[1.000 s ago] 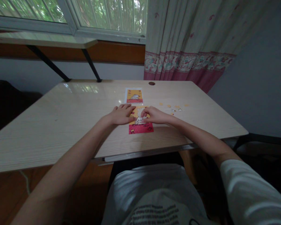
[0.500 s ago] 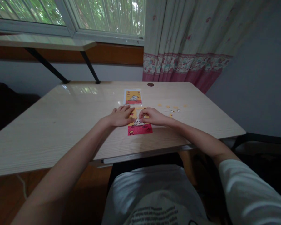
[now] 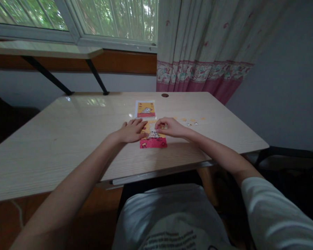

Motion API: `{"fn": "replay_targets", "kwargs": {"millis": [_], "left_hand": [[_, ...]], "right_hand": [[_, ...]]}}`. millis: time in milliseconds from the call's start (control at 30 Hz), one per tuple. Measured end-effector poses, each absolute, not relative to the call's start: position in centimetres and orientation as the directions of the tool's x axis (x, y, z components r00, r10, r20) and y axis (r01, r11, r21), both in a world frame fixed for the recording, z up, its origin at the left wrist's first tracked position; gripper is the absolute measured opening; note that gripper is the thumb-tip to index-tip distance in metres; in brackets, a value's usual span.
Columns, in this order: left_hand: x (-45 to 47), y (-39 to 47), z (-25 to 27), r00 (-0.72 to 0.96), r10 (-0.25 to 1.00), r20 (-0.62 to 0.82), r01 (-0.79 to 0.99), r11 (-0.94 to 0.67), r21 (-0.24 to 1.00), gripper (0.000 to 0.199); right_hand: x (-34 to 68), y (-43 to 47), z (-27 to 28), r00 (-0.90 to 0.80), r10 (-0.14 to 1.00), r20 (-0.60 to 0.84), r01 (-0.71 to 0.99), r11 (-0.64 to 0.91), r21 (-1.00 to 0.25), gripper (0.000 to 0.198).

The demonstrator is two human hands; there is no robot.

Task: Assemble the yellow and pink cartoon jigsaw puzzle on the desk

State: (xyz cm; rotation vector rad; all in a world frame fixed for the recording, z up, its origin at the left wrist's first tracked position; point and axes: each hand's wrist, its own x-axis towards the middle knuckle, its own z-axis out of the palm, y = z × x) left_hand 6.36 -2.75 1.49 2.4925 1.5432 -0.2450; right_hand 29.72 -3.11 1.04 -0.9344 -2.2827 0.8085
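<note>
A jigsaw puzzle (image 3: 153, 143) with a white cartoon animal on yellow and red lies on the desk, partly put together, with a pale gap in its upper part. My left hand (image 3: 131, 131) rests flat on its left edge, fingers spread. Over the upper right of the puzzle, my right hand (image 3: 169, 126) has thumb and forefinger pinched close; whatever lies between them is too small to make out. Behind the puzzle is a reference picture card (image 3: 146, 109) of the same animal. Loose puzzle pieces (image 3: 196, 123), several yellow and some white, are scattered right of my right hand.
The wooden desk (image 3: 75, 139) stretches widely to the left, with a round cable hole (image 3: 165, 95) near its back edge. A raised shelf (image 3: 47, 49) on black supports stands at the back left. A curtain (image 3: 198, 69) hangs behind, and a dark chair (image 3: 289, 152) is at right.
The view has shifted slightly. My right hand has lifted a little from the middle of the puzzle, uncovering more of the white animal; my left hand stays in place.
</note>
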Motion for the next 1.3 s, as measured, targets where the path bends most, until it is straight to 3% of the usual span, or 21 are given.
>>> {"fn": "replay_targets", "kwargs": {"millis": [433,767,833,967,1100,1200,1300], "left_hand": [[6.0,-2.8,1.7,0.472,0.856,-0.212,0.881,-0.456,0.124,0.084],[6.8,-3.0,0.6,0.458,0.879,-0.135,0.886,-0.438,0.155,0.104],[7.0,-3.1,0.7,0.437,0.888,-0.146,0.896,-0.414,0.160,0.106],[7.1,-3.1,0.9,0.410,0.900,-0.145,0.906,-0.385,0.174,0.110],[7.0,-3.1,0.9,0.419,0.892,-0.168,0.904,-0.393,0.166,0.107],[7.0,-3.1,1.0,0.417,0.888,-0.194,0.907,-0.393,0.150,0.104],[7.0,-3.2,1.1,0.415,0.886,-0.205,0.909,-0.393,0.141,0.103]], "right_hand": [[28.9,-3.1,0.2,-0.652,0.736,0.182,0.458,0.574,-0.678,0.010],[31.0,-1.9,1.6,-0.513,0.818,0.259,0.529,0.539,-0.655,0.018],[32.8,-1.2,2.6,-0.484,0.849,0.209,0.594,0.495,-0.634,0.020],[36.5,-0.1,4.0,-0.431,0.902,-0.035,0.758,0.341,-0.556,0.020],[38.6,0.1,3.8,-0.360,0.912,-0.197,0.814,0.204,-0.543,0.024],[38.7,0.0,3.5,-0.333,0.921,-0.201,0.835,0.189,-0.517,0.024],[37.9,-0.1,3.4,-0.367,0.922,-0.121,0.840,0.273,-0.469,0.017]]}}
